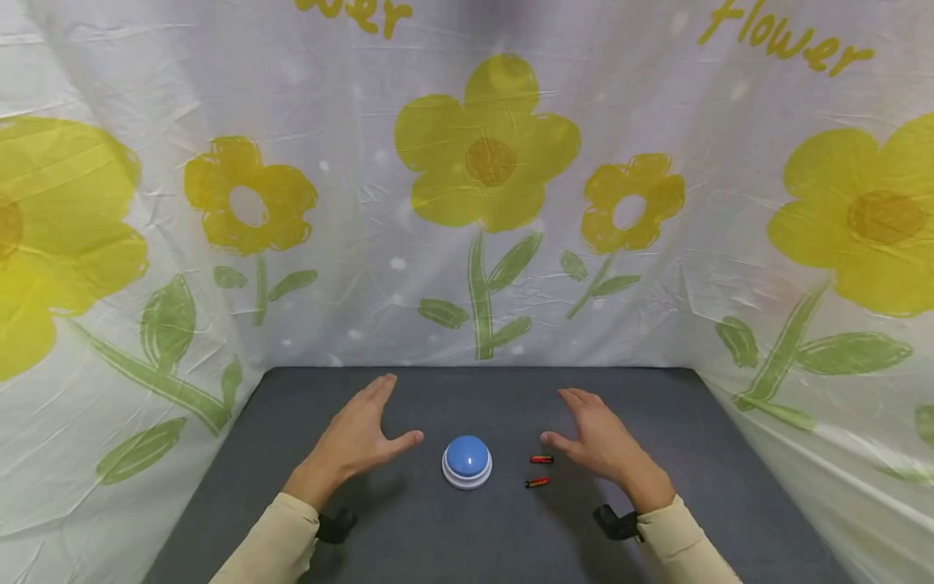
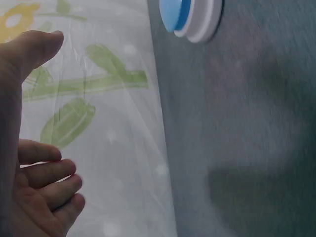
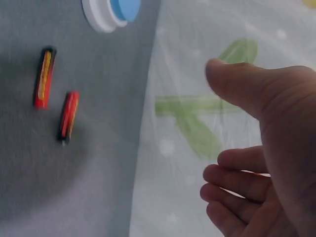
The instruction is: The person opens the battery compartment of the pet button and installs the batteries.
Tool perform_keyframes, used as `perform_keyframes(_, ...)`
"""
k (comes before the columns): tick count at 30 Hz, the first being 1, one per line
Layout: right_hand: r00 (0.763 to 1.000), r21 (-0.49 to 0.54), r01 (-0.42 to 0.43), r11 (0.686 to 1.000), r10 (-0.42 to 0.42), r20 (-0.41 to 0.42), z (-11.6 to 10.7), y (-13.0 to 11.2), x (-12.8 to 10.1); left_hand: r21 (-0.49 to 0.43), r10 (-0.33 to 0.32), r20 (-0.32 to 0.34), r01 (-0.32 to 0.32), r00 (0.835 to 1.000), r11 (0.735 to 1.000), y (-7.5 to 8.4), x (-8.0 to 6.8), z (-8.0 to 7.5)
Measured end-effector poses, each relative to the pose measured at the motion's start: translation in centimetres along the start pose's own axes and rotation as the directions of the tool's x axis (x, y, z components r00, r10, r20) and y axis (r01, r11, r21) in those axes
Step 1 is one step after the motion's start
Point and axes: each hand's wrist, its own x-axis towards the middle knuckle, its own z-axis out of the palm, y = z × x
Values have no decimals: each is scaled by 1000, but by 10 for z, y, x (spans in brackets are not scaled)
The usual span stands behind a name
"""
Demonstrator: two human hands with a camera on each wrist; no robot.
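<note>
Batteries, two small red-and-black cylinders (image 1: 541, 460) (image 1: 536, 483), lie just beside your right hand (image 1: 606, 446), whose fingers (image 1: 580, 397) are spread, relaxed and holding nothing, the thumb tip close to the farther battery but not clearly touching it. Your left hand (image 1: 357, 442) mirrors it with fingers (image 1: 379, 388) straight and apart, empty, its thumb pointing toward the round blue push-button dome on a white base (image 1: 467, 461), which sits between both hands. All of it rests on the dark grey felt-like worktop (image 1: 467, 535), which is walled on three sides by a white plastic sheet printed with yellow flowers (image 1: 481, 162).
</note>
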Motion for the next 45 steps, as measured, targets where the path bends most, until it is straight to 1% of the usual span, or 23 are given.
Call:
perform_keyframes(5,999,21,19,1000,-20,49,11,-11,6,-92,4,38,-1,999,996,9,-1,8)
perform_keyframes(7,998,33,25,999,-27,61,15,-15,8,-112,3,49,2,999,994,11,-1,11)
perform_keyframes(11,996,66,29,997,-34,77,24,-22,9,-136,-4,71,14,997,991,15,-1,21)
perform_keyframes(14,995,87,40,995,-48,86,32,-26,11,-150,-5,90,18,996,989,18,1,30)
perform_keyframes(21,986,124,104,987,-119,115,53,-32,16,-180,-28,172,59,985,982,27,0,54)
perform_keyframes(27,980,116,158,981,-170,101,71,-34,19,-189,-11,216,52,976,981,28,-1,69)
perform_keyframes(29,979,117,165,979,-177,102,77,-36,20,-193,8,219,35,976,981,27,-1,74)
perform_keyframes(34,973,102,197,975,-207,98,90,-40,21,-195,80,214,-38,974,980,27,1,86)
perform_keyframes(37,967,111,222,969,-233,99,100,-39,22,-194,95,219,-52,971,980,26,2,92)
perform_keyframes(38,965,125,229,965,-242,102,105,-38,23,-197,91,223,-47,970,979,27,2,94)
perform_keyframes(40,954,126,284,951,-294,66,125,-24,26,-190,90,218,-48,972,981,27,1,97)
perform_keyframes(42,947,145,309,940,-318,48,133,-19,27,-190,102,194,-65,976,980,28,0,99)
perform_keyframes(43,941,130,330,935,-336,31,141,-13,30,-188,116,171,-84,978,979,29,-1,100)
perform_keyframes(45,940,113,339,934,-342,14,144,-12,30,-178,135,124,-112,983,978,30,-2,102)
